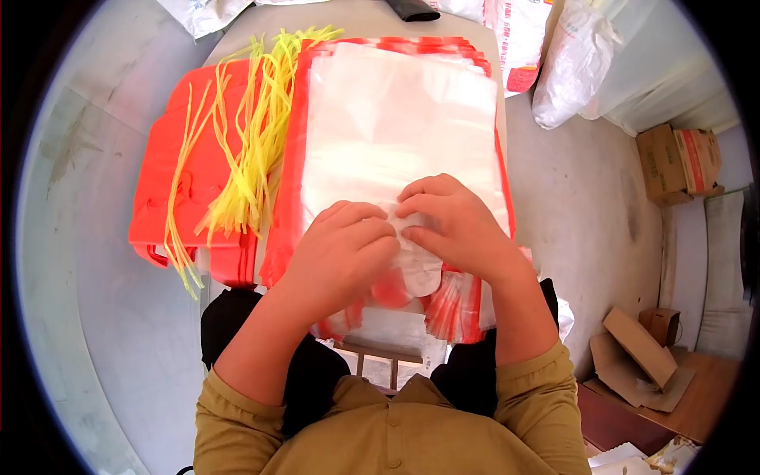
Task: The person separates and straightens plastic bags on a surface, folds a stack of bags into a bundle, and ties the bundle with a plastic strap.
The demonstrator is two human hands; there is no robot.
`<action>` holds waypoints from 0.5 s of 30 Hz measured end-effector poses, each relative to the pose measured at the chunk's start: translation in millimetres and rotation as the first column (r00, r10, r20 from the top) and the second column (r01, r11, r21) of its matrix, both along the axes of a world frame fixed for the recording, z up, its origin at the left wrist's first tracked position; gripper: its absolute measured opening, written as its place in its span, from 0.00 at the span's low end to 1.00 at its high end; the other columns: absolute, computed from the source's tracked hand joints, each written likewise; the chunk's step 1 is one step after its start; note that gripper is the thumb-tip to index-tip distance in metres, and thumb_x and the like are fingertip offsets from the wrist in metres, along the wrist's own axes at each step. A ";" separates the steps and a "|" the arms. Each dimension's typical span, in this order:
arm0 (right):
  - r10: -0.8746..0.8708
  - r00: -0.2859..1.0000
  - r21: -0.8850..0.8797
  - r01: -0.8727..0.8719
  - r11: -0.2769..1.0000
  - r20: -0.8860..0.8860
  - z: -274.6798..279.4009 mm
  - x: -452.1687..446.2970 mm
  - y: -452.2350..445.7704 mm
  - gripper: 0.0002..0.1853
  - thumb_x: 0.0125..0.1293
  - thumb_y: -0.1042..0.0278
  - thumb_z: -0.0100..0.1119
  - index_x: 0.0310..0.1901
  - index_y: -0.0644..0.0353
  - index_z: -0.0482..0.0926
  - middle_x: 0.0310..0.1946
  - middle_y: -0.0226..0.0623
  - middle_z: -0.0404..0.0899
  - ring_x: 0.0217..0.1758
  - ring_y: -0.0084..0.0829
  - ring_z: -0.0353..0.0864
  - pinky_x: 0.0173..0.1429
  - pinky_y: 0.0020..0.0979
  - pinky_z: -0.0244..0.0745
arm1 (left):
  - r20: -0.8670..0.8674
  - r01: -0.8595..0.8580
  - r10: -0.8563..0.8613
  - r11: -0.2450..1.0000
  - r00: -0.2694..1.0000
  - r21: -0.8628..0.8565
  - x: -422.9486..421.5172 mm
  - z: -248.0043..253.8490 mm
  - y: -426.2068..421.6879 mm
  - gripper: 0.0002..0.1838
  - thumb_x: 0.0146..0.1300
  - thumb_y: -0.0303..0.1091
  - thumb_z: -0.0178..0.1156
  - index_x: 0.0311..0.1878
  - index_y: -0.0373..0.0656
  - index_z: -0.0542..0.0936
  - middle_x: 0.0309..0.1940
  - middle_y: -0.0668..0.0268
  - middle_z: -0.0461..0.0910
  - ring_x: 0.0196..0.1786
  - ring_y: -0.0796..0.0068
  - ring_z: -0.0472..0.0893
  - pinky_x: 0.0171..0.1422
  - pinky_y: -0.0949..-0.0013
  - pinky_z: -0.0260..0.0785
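A thick stack of white plastic bags (396, 119) with red edges lies in front of me, its handle ends fanned toward my lap. Over the near part of the stack, my left hand (348, 241) has its fingers curled on the thin white plastic. Close beside it on the right, my right hand (451, 218) pinches the same plastic, thumb and fingers bent toward the left hand. The fingertips of both hands nearly meet. A bundle of yellow strips (257, 150) lies left of the stack, partly over red folded bags (186, 158).
White sacks (574, 63) stand beyond the table's right corner. A black object (413, 9) lies at the far table edge. Cardboard boxes (679, 165) are at the far right, and an opened carton (637, 360) sits on a brown surface at the lower right.
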State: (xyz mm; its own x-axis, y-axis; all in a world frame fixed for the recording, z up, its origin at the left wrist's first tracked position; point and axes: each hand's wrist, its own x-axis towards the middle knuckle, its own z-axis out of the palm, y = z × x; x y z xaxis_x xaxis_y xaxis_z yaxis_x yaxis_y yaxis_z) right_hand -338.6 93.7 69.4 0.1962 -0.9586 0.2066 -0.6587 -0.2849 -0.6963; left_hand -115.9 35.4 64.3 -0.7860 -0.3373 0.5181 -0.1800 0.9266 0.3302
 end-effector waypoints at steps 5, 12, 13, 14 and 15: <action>0.048 0.999 -0.039 -0.047 0.998 0.018 -7.6 6.0 -5.5 0.15 0.60 0.78 0.70 0.50 0.60 0.88 0.51 0.36 0.86 0.58 0.39 0.81 0.61 0.37 0.79 | -0.018 -0.011 0.012 0.998 1.000 0.059 -5.0 -5.7 -3.3 0.08 0.51 0.27 0.69 0.36 0.42 0.81 0.38 0.64 0.84 0.49 0.57 0.83 0.54 0.57 0.76; -0.148 0.975 -0.053 0.158 0.986 0.167 -12.7 3.9 0.4 0.09 0.62 0.77 0.66 0.44 0.60 0.87 0.47 0.38 0.86 0.54 0.43 0.82 0.59 0.41 0.79 | 0.014 -0.130 0.132 0.953 0.991 0.275 -13.7 -3.6 -5.5 0.07 0.58 0.27 0.71 0.35 0.41 0.81 0.31 0.60 0.79 0.41 0.54 0.79 0.44 0.55 0.72; -0.156 0.973 -0.071 0.170 0.983 0.168 -10.0 4.3 3.1 0.08 0.62 0.77 0.67 0.43 0.60 0.86 0.46 0.37 0.86 0.53 0.43 0.82 0.58 0.41 0.80 | 0.007 -0.136 0.140 0.950 0.990 0.282 -14.5 -4.5 -5.8 0.07 0.58 0.27 0.71 0.36 0.41 0.81 0.31 0.60 0.79 0.41 0.53 0.78 0.44 0.55 0.72; -0.163 0.972 -0.090 0.180 0.980 0.170 -4.8 4.4 6.2 0.07 0.61 0.77 0.67 0.42 0.60 0.86 0.45 0.37 0.86 0.52 0.42 0.83 0.56 0.41 0.80 | 0.000 -0.142 0.149 0.947 0.989 0.289 -15.5 -6.0 -6.3 0.07 0.58 0.27 0.71 0.36 0.41 0.81 0.31 0.60 0.78 0.40 0.53 0.78 0.44 0.55 0.71; -0.170 0.970 -0.108 0.190 0.976 0.171 -1.9 4.2 9.0 0.07 0.61 0.77 0.67 0.41 0.60 0.85 0.44 0.37 0.85 0.51 0.42 0.83 0.55 0.41 0.80 | -0.007 -0.149 0.158 0.943 0.987 0.297 -16.3 -7.5 -6.7 0.07 0.58 0.27 0.71 0.36 0.41 0.80 0.31 0.60 0.78 0.40 0.53 0.78 0.44 0.54 0.71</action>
State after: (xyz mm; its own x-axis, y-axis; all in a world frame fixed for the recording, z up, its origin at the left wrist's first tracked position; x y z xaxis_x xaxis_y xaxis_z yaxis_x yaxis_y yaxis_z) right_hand -334.5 102.7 67.5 -0.0227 -0.9404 0.3394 -0.5897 -0.2616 -0.7641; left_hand -132.3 28.7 56.9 -0.6982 -0.5937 0.3999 -0.2979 0.7490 0.5918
